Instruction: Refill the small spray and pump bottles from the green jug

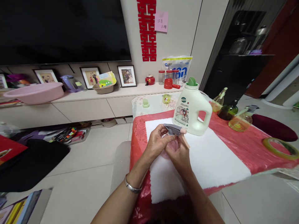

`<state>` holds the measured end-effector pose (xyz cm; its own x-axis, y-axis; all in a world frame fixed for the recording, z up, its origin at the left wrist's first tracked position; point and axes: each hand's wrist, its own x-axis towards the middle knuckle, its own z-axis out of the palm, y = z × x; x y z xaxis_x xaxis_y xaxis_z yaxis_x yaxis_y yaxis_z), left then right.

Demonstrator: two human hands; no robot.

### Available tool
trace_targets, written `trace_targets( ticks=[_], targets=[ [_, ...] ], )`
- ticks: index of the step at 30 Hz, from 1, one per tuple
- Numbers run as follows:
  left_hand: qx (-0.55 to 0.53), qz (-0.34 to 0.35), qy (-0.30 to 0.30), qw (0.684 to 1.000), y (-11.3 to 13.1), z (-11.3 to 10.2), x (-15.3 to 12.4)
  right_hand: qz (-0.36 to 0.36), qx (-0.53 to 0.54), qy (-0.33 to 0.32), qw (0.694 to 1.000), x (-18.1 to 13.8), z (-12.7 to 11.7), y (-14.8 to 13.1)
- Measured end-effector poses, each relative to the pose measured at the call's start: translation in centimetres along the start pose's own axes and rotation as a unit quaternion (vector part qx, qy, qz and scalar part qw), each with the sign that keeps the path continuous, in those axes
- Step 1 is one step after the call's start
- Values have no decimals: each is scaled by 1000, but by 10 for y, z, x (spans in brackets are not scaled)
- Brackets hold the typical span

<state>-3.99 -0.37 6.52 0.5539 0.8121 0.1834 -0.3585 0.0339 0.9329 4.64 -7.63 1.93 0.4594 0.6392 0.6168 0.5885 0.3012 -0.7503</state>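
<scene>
Both hands are closed around a small spray bottle (pixel 173 129) with a grey trigger head and a clear pinkish body. My left hand (pixel 157 141) has its fingers at the neck, just under the grey head. My right hand (pixel 181 154) grips the body from the other side, and the fingers hide much of it. The bottle is over a white cloth (pixel 217 158) laid on a red plastic cover (pixel 140 133). Just beyond it a large pale green detergent jug (pixel 195 115) stands upright, with something green in its uncapped mouth.
Right of the jug are several bottles, among them a spray bottle (pixel 241 120) with yellowish liquid and a dark green bottle (pixel 227 111). A tape roll (pixel 281 148) lies near the right edge. A light green cap (pixel 145 103) rests at the table's back, before a low cabinet (pixel 88 107).
</scene>
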Motion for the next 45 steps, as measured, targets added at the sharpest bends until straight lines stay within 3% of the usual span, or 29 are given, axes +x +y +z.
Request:
trace_targets(
  ticks=[5, 12, 15, 20, 27, 33, 39, 41, 45],
  targets=[
    [-28, -22, -20, 999, -3, -4, 0, 0, 3, -7, 1000, 1, -1, -1],
    [-87, -29, -154, 984, -8, -17, 1, 29, 19, -42, 998, 5, -5, 1],
    [-93, -32, -174, 980, -4, -18, 2, 41, 29, -70, 996, 6, -5, 3],
    [-103, -44, -133, 985, -2, -12, 5, 70, 25, -92, 993, -4, -1, 12],
    [-154, -41, -25, 987, -3, -12, 8, 138, 6, -99, 986, -18, -6, 17],
    [-161, -98, -38, 981, 11, -23, 5, 151, 61, -173, 971, -14, -25, 0],
    [-189, -113, -38, 975, 11, -26, 0, 189, 124, -202, 953, -16, -31, -11],
    [-191, -113, -19, 975, 10, -25, 0, 195, 101, -193, 956, -17, -31, -12],
    [-182, -115, 10, 977, 8, -22, 0, 132, -19, -162, 978, -19, -28, -8]
  ],
)
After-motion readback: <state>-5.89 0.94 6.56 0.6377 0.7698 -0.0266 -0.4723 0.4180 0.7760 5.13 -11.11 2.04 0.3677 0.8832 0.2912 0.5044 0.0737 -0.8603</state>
